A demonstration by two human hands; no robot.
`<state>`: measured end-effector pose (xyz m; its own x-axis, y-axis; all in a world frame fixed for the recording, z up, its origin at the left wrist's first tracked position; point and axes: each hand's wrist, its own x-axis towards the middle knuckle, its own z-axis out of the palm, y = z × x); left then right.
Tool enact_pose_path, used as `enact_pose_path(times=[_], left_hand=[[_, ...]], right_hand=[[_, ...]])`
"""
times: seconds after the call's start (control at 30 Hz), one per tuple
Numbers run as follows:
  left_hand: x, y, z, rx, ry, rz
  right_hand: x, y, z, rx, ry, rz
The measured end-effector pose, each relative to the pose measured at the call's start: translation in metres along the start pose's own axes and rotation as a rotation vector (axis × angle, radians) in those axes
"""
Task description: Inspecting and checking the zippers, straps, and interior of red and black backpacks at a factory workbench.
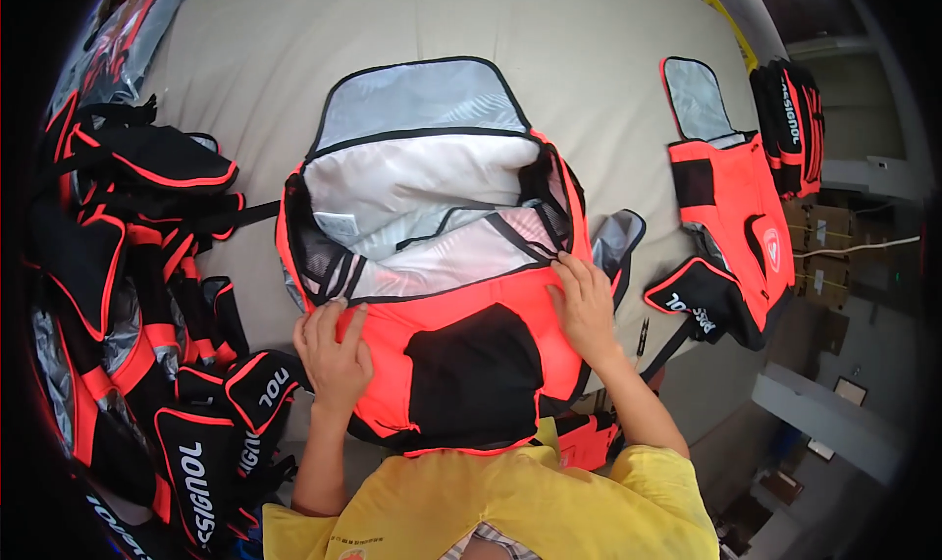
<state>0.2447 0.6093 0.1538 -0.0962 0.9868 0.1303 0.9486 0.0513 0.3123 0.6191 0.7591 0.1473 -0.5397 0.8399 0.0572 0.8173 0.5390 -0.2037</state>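
Brown cardboard boxes [819, 228] stacked at three o'clock beyond the surface's right edge, clear plastic-wrapped package [123, 40] of black and red gear at ten o'clock, small white emblem patch [772, 248] on the orange bag at three o'clock

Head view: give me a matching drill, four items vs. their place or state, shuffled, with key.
Items:
1. open orange bag
2. left hand
3. second orange bag
4. pile of black-and-orange bags

Places/states:
A. far right of the table, flap up
B. stacked along the left edge
C. centre, lid flipped back, white lining showing
D. flat on the front panel, beside the black pocket

Pairs: 1-C, 2-D, 3-A, 4-B
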Motion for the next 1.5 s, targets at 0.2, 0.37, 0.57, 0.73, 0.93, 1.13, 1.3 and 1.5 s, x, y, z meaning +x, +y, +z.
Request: enact_pose_path(times=[0.2, 0.37, 0.57, 0.73, 0.93, 1.13, 1.3, 1.5], left_hand=[[-0.002, -0.001, 0.006, -0.017, 0.065, 0.013], [-0.005, -0.003, 0.016, -0.045, 0.148, 0.006], [-0.011, -0.005, 0.015, -0.082, 0.122, -0.041], [-0.005, -0.003, 0.007, -0.093, 0.194, 0.004], [-0.044, 0.021, -0.024, -0.225, 0.28, -0.017], [-0.057, 0.036, 0.031, 0.026, -0.193, -0.091], [-0.057, 0.013, 0.028, -0.235, -0.105, -0.076], [-0.115, -0.001, -0.013, -0.408, 0.436, -0.333]], right_hand=[[0.007, -0.001, 0.007, 0.075, 0.192, -0.058], [-0.002, 0.005, 0.02, 0.139, 0.14, 0.009], [0.0, 0.002, 0.019, 0.13, 0.146, 0.009], [0.0, -0.006, 0.012, 0.138, 0.15, -0.002], [-0.069, -0.011, -0.005, 0.301, 0.2, 0.33], [-0.188, -0.04, -0.001, 0.55, 0.21, 0.63], [-0.252, -0.076, 0.003, 0.909, 0.169, 1.017], [-0.246, -0.142, -0.07, 0.749, -0.217, 0.279]])
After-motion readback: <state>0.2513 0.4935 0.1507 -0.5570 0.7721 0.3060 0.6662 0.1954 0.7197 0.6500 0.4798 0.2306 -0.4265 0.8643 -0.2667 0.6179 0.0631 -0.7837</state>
